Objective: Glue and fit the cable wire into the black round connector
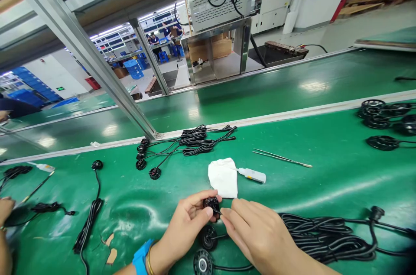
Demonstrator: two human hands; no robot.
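Observation:
My left hand (183, 223) is closed around a small black round part (211, 204), gripped between thumb and fingers. Against the same part, my right hand (260, 229) pinches a thin dark piece whose kind I cannot make out; the fingers hide most of it. Just below the hands lie two more round black parts, one disc (208, 238) partly covered and another disc with a pale centre (203, 263), each with a black cable. A folded white cloth (223, 177) is right behind my fingers, and a small white bottle (253, 175) with a thin nozzle touches its edge.
Metal tweezers (282, 158) rest on the green work surface (325, 136). Coiled black cables (328, 236) lie at the right, with another bundle (195, 140) behind. A metal post (97, 63) rises at the left. Another person's hand (6, 209) shows at the left edge.

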